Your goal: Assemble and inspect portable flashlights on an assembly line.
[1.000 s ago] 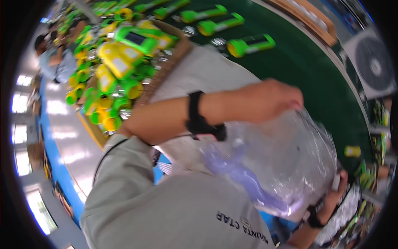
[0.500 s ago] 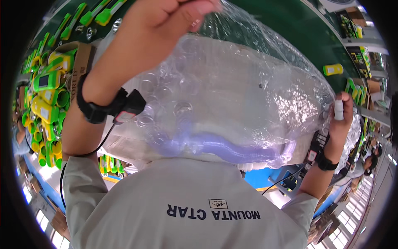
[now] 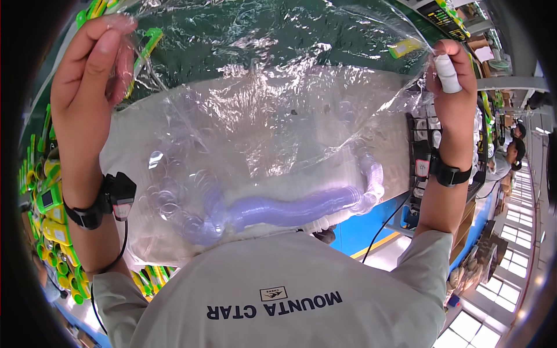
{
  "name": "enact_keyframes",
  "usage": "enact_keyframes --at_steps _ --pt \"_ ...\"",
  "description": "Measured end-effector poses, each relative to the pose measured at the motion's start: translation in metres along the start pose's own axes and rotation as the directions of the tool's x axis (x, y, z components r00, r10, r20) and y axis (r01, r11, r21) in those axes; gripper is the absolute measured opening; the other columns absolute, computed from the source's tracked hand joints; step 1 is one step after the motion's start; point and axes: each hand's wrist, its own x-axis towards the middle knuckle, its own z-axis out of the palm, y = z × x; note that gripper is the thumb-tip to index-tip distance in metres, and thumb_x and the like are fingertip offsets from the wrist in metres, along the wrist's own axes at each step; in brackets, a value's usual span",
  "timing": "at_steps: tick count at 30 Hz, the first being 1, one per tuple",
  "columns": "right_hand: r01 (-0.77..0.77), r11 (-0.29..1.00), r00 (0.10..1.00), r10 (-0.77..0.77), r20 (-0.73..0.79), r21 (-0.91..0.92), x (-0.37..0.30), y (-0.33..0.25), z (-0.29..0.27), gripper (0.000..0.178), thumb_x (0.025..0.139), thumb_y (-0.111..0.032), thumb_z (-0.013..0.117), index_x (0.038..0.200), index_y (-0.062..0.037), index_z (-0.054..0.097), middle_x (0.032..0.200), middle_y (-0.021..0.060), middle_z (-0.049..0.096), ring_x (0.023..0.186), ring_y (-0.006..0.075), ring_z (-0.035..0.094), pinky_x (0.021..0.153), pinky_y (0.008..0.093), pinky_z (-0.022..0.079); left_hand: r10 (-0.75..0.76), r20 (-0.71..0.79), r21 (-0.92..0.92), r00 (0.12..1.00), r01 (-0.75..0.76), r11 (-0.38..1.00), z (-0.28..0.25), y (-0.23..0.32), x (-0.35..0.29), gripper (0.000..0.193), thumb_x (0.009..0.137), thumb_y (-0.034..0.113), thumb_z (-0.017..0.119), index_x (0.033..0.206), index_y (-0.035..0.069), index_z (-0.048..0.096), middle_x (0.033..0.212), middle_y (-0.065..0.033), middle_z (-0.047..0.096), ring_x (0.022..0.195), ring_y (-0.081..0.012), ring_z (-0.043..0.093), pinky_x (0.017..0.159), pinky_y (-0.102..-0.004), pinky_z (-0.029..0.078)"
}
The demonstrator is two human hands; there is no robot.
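A large clear plastic sheet point(image 3: 272, 116) stretches between my two raised hands. My left hand point(image 3: 93, 87) pinches its edge at the far left. At the far right my right hand point(image 3: 455, 87) grips the other edge, with a white covering on one finger. Below the film lies a pale cloth-like cover point(image 3: 377, 130). On it, near my body, a curved row of thin clear, purple-tinted rings point(image 3: 296, 210) lies nested on its side. More loose clear rings point(image 3: 168, 197) are scattered at the left, partly seen through the film.
Green and yellow plastic devices point(image 3: 52, 217) are piled at the left. A dark green tabletop point(image 3: 232, 35) extends behind the cover, with a yellow-green piece point(image 3: 404, 47) on it. A black crate point(image 3: 422, 130) with round white parts stands beside my right forearm. Other people are in the right background.
My left hand has swung out to the far left, and my right hand has moved farther from my body. The plastic sheet is now spread wider between them.
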Motion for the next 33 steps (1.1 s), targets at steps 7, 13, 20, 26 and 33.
enact_keyframes --at_steps 7,13,20,26,33 --pt "0.055 0.997 0.991 -0.049 -0.121 0.045 -0.018 -0.016 -0.008 0.008 0.095 -0.013 0.052 0.100 -0.0065 0.053 0.073 -0.0033 0.048 0.056 0.0031 0.038 0.050 0.0176 0.030 -0.008 -0.031 -0.014 0.999 0.008 1.000 -0.004 0.026 -0.009 0.021 0.099 0.017 0.047 0.109 0.003 0.059 0.069 0.0032 0.049 0.052 -0.0003 0.035 0.044 -0.0160 0.023" --pt "0.197 0.977 0.944 -0.211 -0.256 -0.078 -0.021 -0.035 -0.003 0.011 0.095 -0.013 0.053 0.103 -0.0060 0.055 0.072 -0.0033 0.050 0.054 0.0026 0.039 0.047 0.0173 0.029 -0.015 -0.413 -0.008 0.911 0.013 1.000 0.008 0.051 0.009 0.025 0.098 0.018 0.051 0.113 0.002 0.062 0.073 0.0042 0.051 0.054 0.0009 0.035 0.045 -0.0151 0.022" --pt "0.477 0.771 0.825 -0.559 -0.089 -0.423 -0.035 -0.046 0.016 0.012 0.091 -0.003 0.053 0.103 -0.0032 0.052 0.079 0.0017 0.052 0.059 0.0076 0.047 0.055 0.0206 0.038 0.159 -0.307 0.201 0.938 -0.099 0.975 -0.022 0.047 0.005 0.024 0.099 0.019 0.049 0.111 0.004 0.063 0.074 0.0055 0.047 0.059 -0.0006 0.035 0.050 -0.0154 0.026" --pt "-0.015 0.990 0.985 0.039 -0.166 0.141 -0.042 0.024 0.031 0.004 0.095 -0.011 0.053 0.097 -0.0080 0.050 0.074 -0.0035 0.049 0.062 0.0041 0.046 0.054 0.0192 0.039 0.112 0.041 0.195 0.993 -0.118 0.974 0.000 -0.007 0.000 0.017 0.097 0.015 0.051 0.104 0.002 0.060 0.076 0.0040 0.047 0.069 -0.0046 0.043 0.063 -0.0191 0.037" --pt "-0.176 0.891 0.984 0.147 0.099 0.419 -0.026 -0.015 0.071 0.012 0.097 -0.018 0.050 0.095 -0.0068 0.048 0.064 -0.0002 0.045 0.046 0.0084 0.043 0.040 0.0236 0.036 0.163 0.270 0.092 0.949 -0.194 0.977 0.049 0.012 -0.003 0.039 0.082 0.025 0.072 0.103 0.005 0.046 0.106 -0.0048 0.053 0.095 -0.0149 0.052 0.082 -0.0243 0.042"
